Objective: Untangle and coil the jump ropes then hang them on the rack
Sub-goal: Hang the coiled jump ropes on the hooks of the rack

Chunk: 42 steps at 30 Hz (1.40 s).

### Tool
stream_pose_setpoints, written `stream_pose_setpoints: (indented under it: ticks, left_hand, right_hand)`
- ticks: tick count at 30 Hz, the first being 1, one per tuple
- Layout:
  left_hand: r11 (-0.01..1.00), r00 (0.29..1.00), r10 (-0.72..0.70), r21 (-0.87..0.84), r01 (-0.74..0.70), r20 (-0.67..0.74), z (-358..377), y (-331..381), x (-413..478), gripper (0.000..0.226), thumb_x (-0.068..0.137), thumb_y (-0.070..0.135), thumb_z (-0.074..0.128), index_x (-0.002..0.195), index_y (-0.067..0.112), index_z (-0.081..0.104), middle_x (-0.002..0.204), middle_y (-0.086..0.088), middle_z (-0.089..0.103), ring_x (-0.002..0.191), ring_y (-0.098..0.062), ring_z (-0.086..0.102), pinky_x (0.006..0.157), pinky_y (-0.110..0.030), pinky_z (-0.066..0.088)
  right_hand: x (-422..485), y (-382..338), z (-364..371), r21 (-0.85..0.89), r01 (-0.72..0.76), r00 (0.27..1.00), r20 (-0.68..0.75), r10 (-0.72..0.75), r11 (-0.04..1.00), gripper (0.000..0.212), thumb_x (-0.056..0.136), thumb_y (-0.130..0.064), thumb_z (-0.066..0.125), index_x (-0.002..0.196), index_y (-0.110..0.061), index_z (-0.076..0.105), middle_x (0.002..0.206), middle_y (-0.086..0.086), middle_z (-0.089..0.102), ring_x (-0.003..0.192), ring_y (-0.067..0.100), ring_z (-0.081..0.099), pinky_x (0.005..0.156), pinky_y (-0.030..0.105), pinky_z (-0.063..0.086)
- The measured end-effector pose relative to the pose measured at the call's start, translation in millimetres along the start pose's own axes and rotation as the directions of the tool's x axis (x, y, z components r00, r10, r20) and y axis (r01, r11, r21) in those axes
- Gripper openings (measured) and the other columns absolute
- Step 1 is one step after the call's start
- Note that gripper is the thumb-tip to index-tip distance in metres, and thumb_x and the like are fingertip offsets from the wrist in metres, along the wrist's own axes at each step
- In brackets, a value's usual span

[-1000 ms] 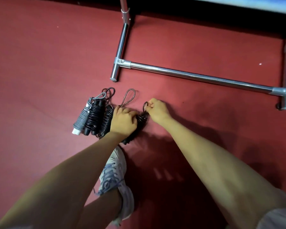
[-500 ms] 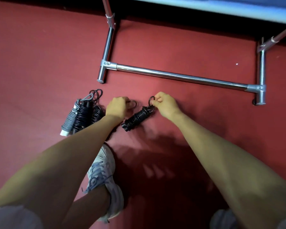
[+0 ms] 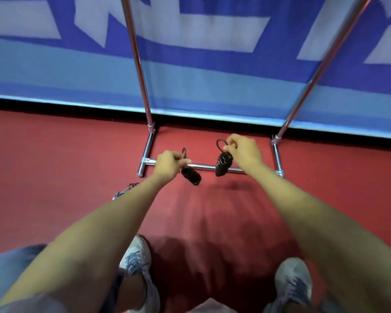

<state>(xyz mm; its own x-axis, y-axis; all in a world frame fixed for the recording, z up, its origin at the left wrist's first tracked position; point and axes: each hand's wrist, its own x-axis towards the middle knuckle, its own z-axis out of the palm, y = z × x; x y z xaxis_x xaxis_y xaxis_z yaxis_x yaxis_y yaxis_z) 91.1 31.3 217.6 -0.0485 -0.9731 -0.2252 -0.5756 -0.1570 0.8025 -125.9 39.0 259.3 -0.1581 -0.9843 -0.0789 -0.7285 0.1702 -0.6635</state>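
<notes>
My left hand (image 3: 169, 164) grips the loop of a coiled black jump rope (image 3: 191, 176), which hangs below it in the air. My right hand (image 3: 243, 151) pinches the loop of a second coiled black jump rope (image 3: 222, 163), also dangling. Both bundles hang over the chrome rack's low crossbar (image 3: 203, 166). The rack's two uprights (image 3: 138, 62) rise in front of me. The loops of other coiled ropes (image 3: 127, 189) on the red floor peek out beside my left forearm; the rest of them is hidden.
A blue and white banner wall (image 3: 190, 71) stands just behind the rack. My two grey sneakers (image 3: 137, 265) stand on the red floor (image 3: 54, 177) below my arms. The rack's top bar is out of view.
Both hands have lifted their coiled ropes off the floor and raised them toward the rack. My view has tilted up from the floor to the wall and uprights.
</notes>
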Motion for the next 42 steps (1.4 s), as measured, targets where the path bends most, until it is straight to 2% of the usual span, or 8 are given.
stream_pose_setpoints:
  ticks: [6, 10, 18, 23, 28, 34, 37, 42]
  left_hand:
    - [0.966, 0.982, 0.175, -0.181, -0.187, -0.076, -32, 143, -26, 0.008, 0.076, 0.022, 0.077, 0.072, 0.016, 0.073, 0.074, -0.007, 0.069, 0.070, -0.017, 0.058, 0.083, -0.040, 0.056]
    - [0.910, 0.971, 0.227, -0.339, -0.238, -0.072, -58, 219, -52, 0.001, 0.083, 0.009, 0.071, 0.082, 0.009, 0.071, 0.077, -0.006, 0.064, 0.071, -0.017, 0.055, 0.071, -0.028, 0.054]
    - [0.743, 0.914, 0.393, -0.553, -0.378, -0.097, -111, 334, -85, 0.011, 0.087, 0.005, 0.068, 0.098, 0.002, 0.067, 0.075, -0.004, 0.061, 0.065, -0.011, 0.054, 0.057, -0.022, 0.057]
    - [0.719, 0.853, 0.489, -0.470, -0.512, -0.182, -143, 385, -81, 0.001, 0.086, 0.008, 0.069, 0.087, 0.008, 0.069, 0.074, -0.003, 0.059, 0.060, -0.011, 0.051, 0.054, -0.022, 0.055]
    - [0.701, 0.825, 0.533, -0.449, -0.554, -0.188, -173, 423, -61, 0.009, 0.089, 0.009, 0.067, 0.094, 0.004, 0.063, 0.071, -0.003, 0.056, 0.042, 0.000, 0.048, 0.045, -0.016, 0.047]
    - [0.756, 0.737, 0.529, -0.161, -0.635, -0.421, -195, 455, -4, 0.020, 0.087, 0.017, 0.064, 0.072, 0.005, 0.062, 0.069, -0.014, 0.058, 0.062, -0.021, 0.048, 0.071, -0.043, 0.054]
    - [0.761, 0.714, 0.512, -0.134, -0.635, -0.478, -205, 470, 20, 0.023, 0.088, 0.019, 0.061, 0.076, 0.000, 0.065, 0.080, -0.018, 0.070, 0.062, -0.022, 0.052, 0.074, -0.045, 0.054]
    - [0.734, 0.652, 0.522, -0.100, -0.671, -0.550, -228, 499, 41, 0.020, 0.082, 0.025, 0.070, 0.062, 0.021, 0.066, 0.078, -0.006, 0.073, 0.082, -0.026, 0.069, 0.076, -0.044, 0.057]
  right_hand:
    - [-20, -51, -111, 0.036, 0.092, 0.987, -0.137, -0.086, 0.995, 0.013, 0.084, -0.017, 0.069, 0.078, -0.019, 0.058, 0.075, 0.001, 0.061, 0.077, 0.022, 0.058, 0.078, 0.036, 0.049]
    - [-35, -95, -171, 0.039, 0.178, 0.959, -0.231, -0.165, 0.983, 0.015, 0.084, -0.020, 0.069, 0.074, -0.023, 0.059, 0.076, -0.003, 0.062, 0.079, 0.020, 0.059, 0.077, 0.033, 0.049]
    - [-51, -185, -265, 0.027, 0.348, 0.865, -0.396, -0.310, 0.937, 0.011, 0.083, -0.026, 0.071, 0.078, -0.021, 0.063, 0.075, -0.005, 0.064, 0.080, 0.020, 0.064, 0.075, 0.033, 0.051]
    - [-41, -228, -307, 0.028, 0.444, 0.803, -0.456, -0.384, 0.895, 0.011, 0.084, -0.025, 0.072, 0.079, -0.021, 0.063, 0.082, 0.000, 0.068, 0.085, 0.019, 0.065, 0.079, 0.034, 0.051]
    - [-9, -264, -334, -0.012, 0.488, 0.763, -0.480, -0.433, 0.873, 0.011, 0.081, -0.027, 0.073, 0.076, -0.024, 0.064, 0.079, -0.001, 0.068, 0.081, 0.020, 0.065, 0.081, 0.044, 0.055]
    - [47, -301, -347, -0.076, 0.477, 0.723, -0.533, -0.440, 0.876, 0.017, 0.082, -0.020, 0.071, 0.070, -0.022, 0.060, 0.072, 0.002, 0.068, 0.074, 0.024, 0.068, 0.076, 0.046, 0.057]
    - [70, -319, -355, -0.058, 0.467, 0.710, -0.571, -0.413, 0.882, 0.015, 0.082, -0.019, 0.071, 0.070, -0.018, 0.063, 0.070, 0.004, 0.069, 0.069, 0.025, 0.069, 0.078, 0.044, 0.057]
    - [96, -345, -370, -0.012, 0.489, 0.669, -0.637, -0.384, 0.872, 0.020, 0.084, -0.022, 0.071, 0.067, -0.020, 0.060, 0.072, 0.005, 0.068, 0.065, 0.028, 0.069, 0.074, 0.047, 0.058]
